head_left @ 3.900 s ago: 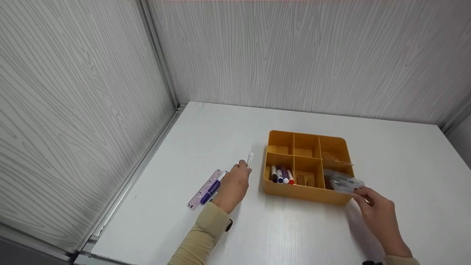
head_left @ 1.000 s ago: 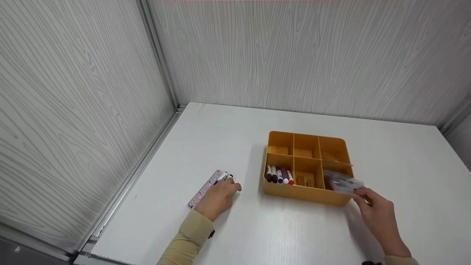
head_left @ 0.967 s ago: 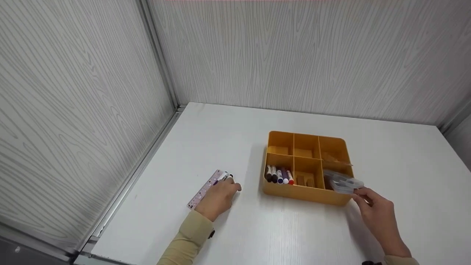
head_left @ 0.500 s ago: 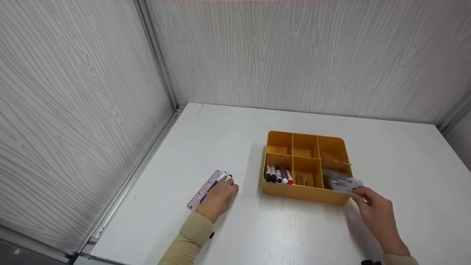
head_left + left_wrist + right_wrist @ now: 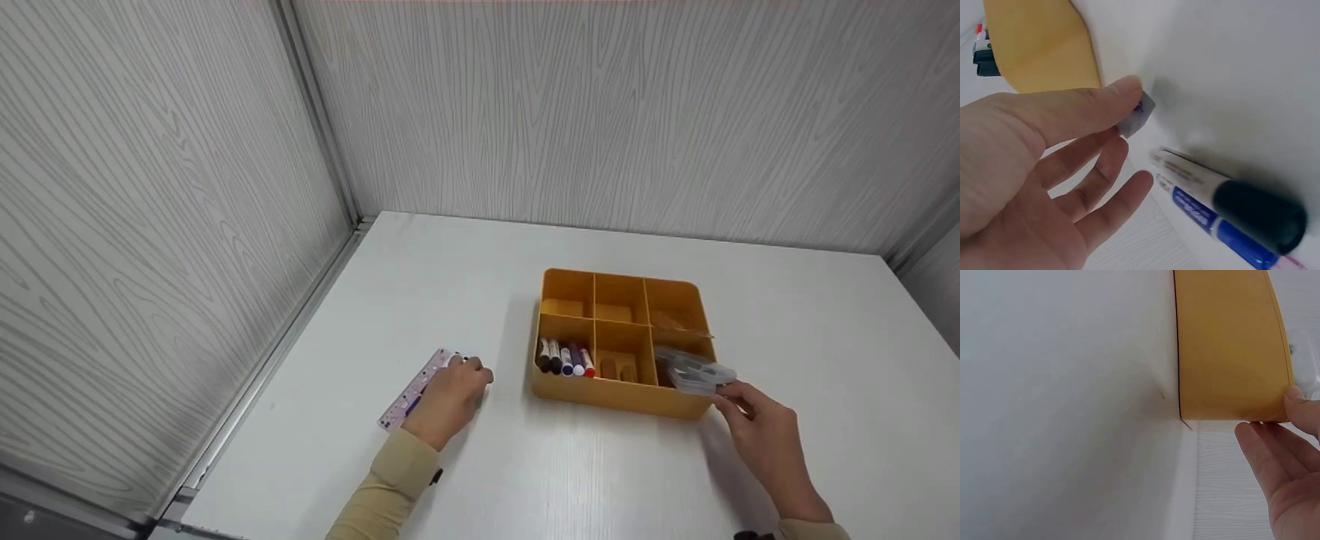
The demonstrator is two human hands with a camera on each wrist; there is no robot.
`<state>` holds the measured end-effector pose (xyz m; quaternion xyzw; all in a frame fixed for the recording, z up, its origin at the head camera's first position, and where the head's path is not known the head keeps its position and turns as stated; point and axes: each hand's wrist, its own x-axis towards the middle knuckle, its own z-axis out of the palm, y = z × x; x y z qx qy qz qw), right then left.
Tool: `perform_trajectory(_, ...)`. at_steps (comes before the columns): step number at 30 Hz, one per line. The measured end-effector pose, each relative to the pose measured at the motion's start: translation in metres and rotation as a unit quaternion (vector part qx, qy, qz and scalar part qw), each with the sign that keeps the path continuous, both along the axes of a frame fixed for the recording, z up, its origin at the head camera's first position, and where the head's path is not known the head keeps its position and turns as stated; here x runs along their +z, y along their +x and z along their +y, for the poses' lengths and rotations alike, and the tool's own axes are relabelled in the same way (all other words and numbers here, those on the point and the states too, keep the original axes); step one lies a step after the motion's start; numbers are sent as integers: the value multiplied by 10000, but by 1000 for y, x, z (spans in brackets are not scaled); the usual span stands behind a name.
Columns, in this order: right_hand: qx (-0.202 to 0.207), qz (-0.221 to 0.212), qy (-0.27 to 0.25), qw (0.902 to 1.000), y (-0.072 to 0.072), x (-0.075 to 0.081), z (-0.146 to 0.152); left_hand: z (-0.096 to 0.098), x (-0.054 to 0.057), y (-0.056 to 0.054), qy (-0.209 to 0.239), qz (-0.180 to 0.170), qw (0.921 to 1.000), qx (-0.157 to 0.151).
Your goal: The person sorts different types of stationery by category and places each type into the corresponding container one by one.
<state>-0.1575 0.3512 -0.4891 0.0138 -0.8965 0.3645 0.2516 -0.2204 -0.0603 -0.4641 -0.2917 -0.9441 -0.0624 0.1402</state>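
Observation:
My left hand (image 5: 452,390) is low over the table beside a pink patterned ruler (image 5: 400,407). In the left wrist view its thumb and forefinger pinch a small pale-grey block with a purple mark (image 5: 1136,117); its exact kind is unclear. Just past the fingertips lie a black-capped white marker (image 5: 1258,211) and a blue pen (image 5: 1196,212), mostly hidden by the hand in the head view. My right hand (image 5: 765,435) grips the near right corner of the yellow compartment box (image 5: 622,396), thumb at the rim and fingers against its side.
Several markers (image 5: 566,360) stand leaning in the box's near left compartment. Small brown pieces (image 5: 616,370) sit in the near middle one. A clear plastic case (image 5: 694,373) sticks out over the rim near my right hand. Walls stand behind and left of the table.
Earlier my left hand held a white marker near the box; another dark-capped marker now stands in the box. The left hand came back to the ruler and shifted slightly. My right hand stayed put.

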Motion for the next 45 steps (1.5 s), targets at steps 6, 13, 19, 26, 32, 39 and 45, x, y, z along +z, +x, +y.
perform_trajectory(6, -33, -29, -41, 10000, 0, -1, 1, 21, 21, -6, 309, -120, 9992, 243)
perform_trajectory(13, -8, 1, -28, 10000, 0, 1, 1, 50, 50, -11, 524, -422, 9974, 264)
perform_trajectory(19, -27, -47, -61, 10000, 1, 1, 0, 83, 68, -12, 778, -790, 9937, 182)
perform_trajectory(26, -5, 40, -63, 10000, 1, 0, 2, 129, 73, -11, 522, -925, 9943, -61)
perform_trajectory(32, -42, -6, -45, 10000, 1, -2, 2, 162, 70, -12, 239, -1072, 9937, -210)
perform_trajectory(39, -23, 18, -87, 10000, 0, -2, 1, 187, 59, -13, -782, -635, 9949, -66)
perform_trajectory(45, 20, 20, -104, 9999, -1, -1, 0, 196, 49, -20, -1525, -375, 9874, 187)
